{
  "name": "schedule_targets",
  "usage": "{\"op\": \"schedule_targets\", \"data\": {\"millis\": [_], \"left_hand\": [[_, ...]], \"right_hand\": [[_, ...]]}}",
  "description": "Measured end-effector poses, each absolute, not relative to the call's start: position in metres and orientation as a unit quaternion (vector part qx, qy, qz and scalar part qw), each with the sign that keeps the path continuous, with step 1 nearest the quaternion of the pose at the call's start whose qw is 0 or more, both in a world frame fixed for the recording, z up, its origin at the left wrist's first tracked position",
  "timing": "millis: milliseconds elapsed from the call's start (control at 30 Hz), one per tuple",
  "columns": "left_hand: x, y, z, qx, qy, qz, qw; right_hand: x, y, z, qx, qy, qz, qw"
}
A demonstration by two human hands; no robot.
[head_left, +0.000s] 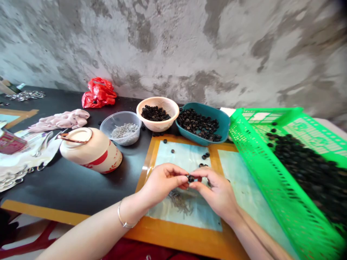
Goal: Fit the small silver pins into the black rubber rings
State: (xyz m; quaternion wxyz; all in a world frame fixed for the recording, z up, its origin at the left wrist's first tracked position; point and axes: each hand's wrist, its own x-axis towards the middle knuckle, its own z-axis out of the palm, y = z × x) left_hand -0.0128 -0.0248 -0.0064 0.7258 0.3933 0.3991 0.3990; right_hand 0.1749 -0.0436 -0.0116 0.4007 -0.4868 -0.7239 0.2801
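Over a light blue sheet (187, 151) taped to the table, my two hands meet fingertip to fingertip. Between them is a small round black part (190, 178). My left hand (165, 180) pinches it from the left with thumb and fingers. From the other side, my right hand (217, 189) closes on it too; whether it holds a second tiny piece is hidden. Below my hands lies a loose pile of thin grey metal pins (180, 203). A few black round pieces (206, 156) sit on the sheet beyond my fingers.
Behind the sheet stand a clear bowl of pins (105, 126), a pink bowl (173, 112) and a teal basin (225, 124) of black parts. A green basket (260, 180) of black pieces flanks the right. At left are a cream tumbler (94, 151), a glove (65, 119) and a red bag (99, 93).
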Motion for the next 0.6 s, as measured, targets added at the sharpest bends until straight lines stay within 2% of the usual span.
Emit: {"op": "schedule_targets", "data": {"millis": [267,600], "left_hand": [[-0.0127,-0.0253,-0.0051,0.392,0.411,0.399,0.720],[-0.0143,-0.0248,-0.0065,0.395,0.421,0.384,0.721]], "right_hand": [[0.1728,-0.0433,-0.0128,-0.460,-0.723,0.291,0.425],[0.1665,-0.0471,-0.0172,-0.469,-0.605,0.483,0.426]]}}
